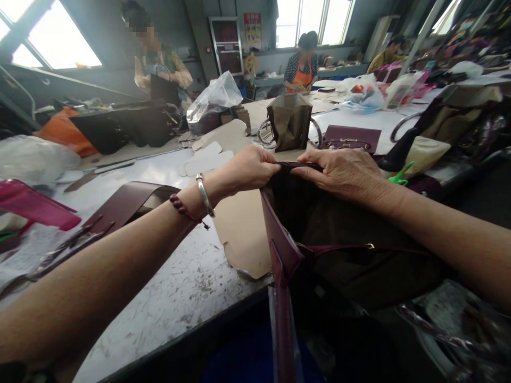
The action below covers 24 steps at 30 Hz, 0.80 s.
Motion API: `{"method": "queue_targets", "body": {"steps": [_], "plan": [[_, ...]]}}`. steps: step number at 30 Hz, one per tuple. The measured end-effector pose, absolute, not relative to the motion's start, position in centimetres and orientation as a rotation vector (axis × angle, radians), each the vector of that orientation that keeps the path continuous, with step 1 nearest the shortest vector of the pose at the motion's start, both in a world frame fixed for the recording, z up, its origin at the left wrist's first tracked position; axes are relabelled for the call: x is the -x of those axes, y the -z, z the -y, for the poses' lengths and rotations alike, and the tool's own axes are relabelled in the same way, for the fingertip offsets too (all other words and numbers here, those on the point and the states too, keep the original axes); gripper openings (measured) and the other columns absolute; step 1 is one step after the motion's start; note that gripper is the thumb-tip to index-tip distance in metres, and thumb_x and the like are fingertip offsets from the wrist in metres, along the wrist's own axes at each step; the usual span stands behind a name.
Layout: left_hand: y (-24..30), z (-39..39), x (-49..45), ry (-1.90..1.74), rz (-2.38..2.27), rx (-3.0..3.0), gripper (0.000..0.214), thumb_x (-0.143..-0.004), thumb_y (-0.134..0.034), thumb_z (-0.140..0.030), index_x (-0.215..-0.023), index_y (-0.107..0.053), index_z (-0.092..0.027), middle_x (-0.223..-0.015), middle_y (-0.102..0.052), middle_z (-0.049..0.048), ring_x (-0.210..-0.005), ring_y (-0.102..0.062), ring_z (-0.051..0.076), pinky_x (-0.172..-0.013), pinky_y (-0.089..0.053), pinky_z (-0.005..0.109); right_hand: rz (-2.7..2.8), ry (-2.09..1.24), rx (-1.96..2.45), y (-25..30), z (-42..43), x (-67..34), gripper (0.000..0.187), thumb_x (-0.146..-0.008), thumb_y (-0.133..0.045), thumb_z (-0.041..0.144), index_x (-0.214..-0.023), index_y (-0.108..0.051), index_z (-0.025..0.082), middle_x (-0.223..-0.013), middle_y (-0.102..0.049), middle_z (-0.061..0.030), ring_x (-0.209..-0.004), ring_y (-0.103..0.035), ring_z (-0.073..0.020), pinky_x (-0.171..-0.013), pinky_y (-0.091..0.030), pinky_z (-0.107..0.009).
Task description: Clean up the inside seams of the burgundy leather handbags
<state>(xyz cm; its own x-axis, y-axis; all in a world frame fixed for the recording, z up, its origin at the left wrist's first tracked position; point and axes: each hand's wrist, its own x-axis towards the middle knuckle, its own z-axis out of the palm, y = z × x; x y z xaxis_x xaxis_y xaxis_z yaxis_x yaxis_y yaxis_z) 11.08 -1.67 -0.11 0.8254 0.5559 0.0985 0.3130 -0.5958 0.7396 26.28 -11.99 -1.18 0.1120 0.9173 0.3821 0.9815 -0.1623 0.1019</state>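
Note:
A dark maroon handbag stands open at the table's near edge, its brown lining showing. My left hand is closed in a pinch on the far rim of the bag's mouth. My right hand lies over the same rim just to the right, fingers curled down onto it. A silver bangle and a bead bracelet sit on my left wrist. A maroon strap hangs from the bag's near corner over the table edge.
Cardboard patterns lie beside the bag on the white scratched table. A maroon leather panel is to the left, a brown bag and flat maroon purse farther back. Other people work at the far tables.

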Motion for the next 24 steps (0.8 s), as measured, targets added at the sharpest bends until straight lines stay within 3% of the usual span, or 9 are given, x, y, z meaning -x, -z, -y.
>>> {"method": "queue_targets", "body": {"steps": [10,15,21,24], "plan": [[0.3,1.2,-10.5,-0.394,-0.669,-2.445,0.033,-0.072,-0.045,-0.033,-0.057,-0.061,-0.008,-0.044,-0.04,-0.0034,-0.041,-0.028,0.005,-0.041,-0.021,0.02,1.964,0.616,2.266,0.7,11.8,-24.4,0.048,-0.083,-0.022,0.053,-0.087,-0.061,0.025,-0.078,-0.065,-0.0028,-0.067,-0.058,-0.0172,-0.051,-0.027,-0.025],[0.2,1.6,-10.8,-0.472,-0.586,-2.445,0.029,-0.07,-0.049,-0.034,-0.08,-0.065,-0.012,-0.058,-0.055,-0.002,-0.051,-0.04,0.008,-0.05,-0.031,0.02,1.97,0.624,2.293,0.8,11.8,-24.7,0.049,-0.084,-0.019,0.051,-0.083,-0.059,0.023,-0.075,-0.064,-0.0037,-0.066,-0.058,-0.0184,-0.052,-0.03,-0.026],[0.1,1.8,-11.2,-0.423,-0.603,-2.514,0.029,-0.073,-0.043,-0.031,-0.072,-0.065,-0.012,-0.05,-0.046,-0.0035,-0.046,-0.034,0.008,-0.044,-0.025,0.02,2.091,0.571,2.151,0.7,12.7,-26.3,0.031,-0.081,-0.042,0.041,-0.099,-0.052,0.018,-0.089,-0.063,-0.0079,-0.084,-0.057,-0.0209,-0.066,-0.038,-0.026],[0.3,1.6,-11.5,-0.44,-0.581,-2.496,0.029,-0.074,-0.042,-0.031,-0.074,-0.065,-0.012,-0.049,-0.044,-0.0039,-0.047,-0.033,0.008,-0.044,-0.025,0.019,1.97,0.53,2.31,0.6,13.3,-26.7,0.033,-0.081,-0.04,0.043,-0.1,-0.052,0.019,-0.085,-0.064,-0.0081,-0.077,-0.059,-0.0228,-0.062,-0.039,-0.029]]}}
